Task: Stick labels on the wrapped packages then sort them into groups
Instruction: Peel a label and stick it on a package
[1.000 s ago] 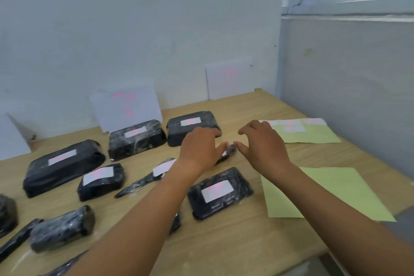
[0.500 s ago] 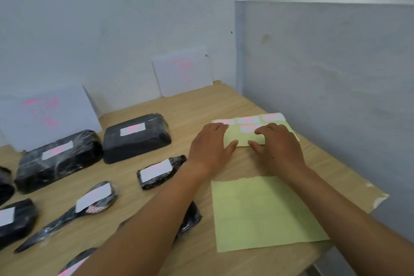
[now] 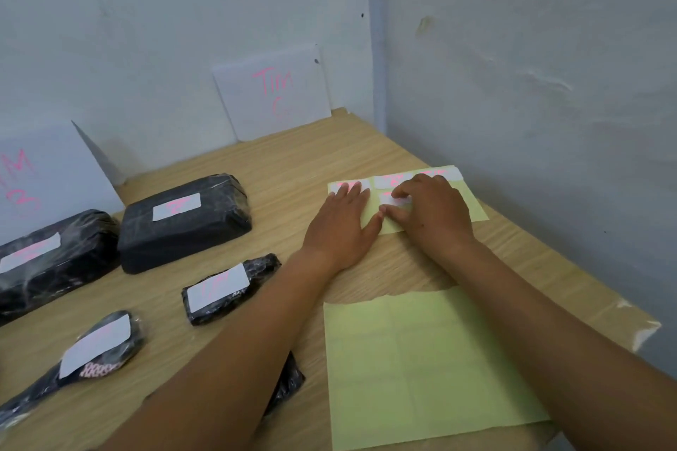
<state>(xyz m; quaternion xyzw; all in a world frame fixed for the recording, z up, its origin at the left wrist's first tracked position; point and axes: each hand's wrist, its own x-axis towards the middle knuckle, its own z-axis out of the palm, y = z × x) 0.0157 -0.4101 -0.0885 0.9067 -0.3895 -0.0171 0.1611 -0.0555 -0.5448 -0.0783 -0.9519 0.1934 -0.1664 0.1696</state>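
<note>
The left grip (image 3: 340,227) lies flat, fingers straight and together, pressing down the green label sheet (image 3: 472,207) on the table (image 3: 293,165). Just to its right, the right grip (image 3: 432,216) is curled, thumb and forefinger pinching a white label (image 3: 395,198) on that sheet. More labels run along the sheet's far edge, their pink writing too blurred to read.

Beyond both grips a white card (image 3: 273,93) leans on the wall, reading "Tim" in pink with a faint mark beneath. Left of the left grip lie black wrapped packages, each labelled in illegible pink: a large block (image 3: 190,227), a small package (image 3: 227,289) and a slim package (image 3: 99,344). Nearer than the grips, under the right forearm, lies a bare green sheet (image 3: 421,359).
</note>
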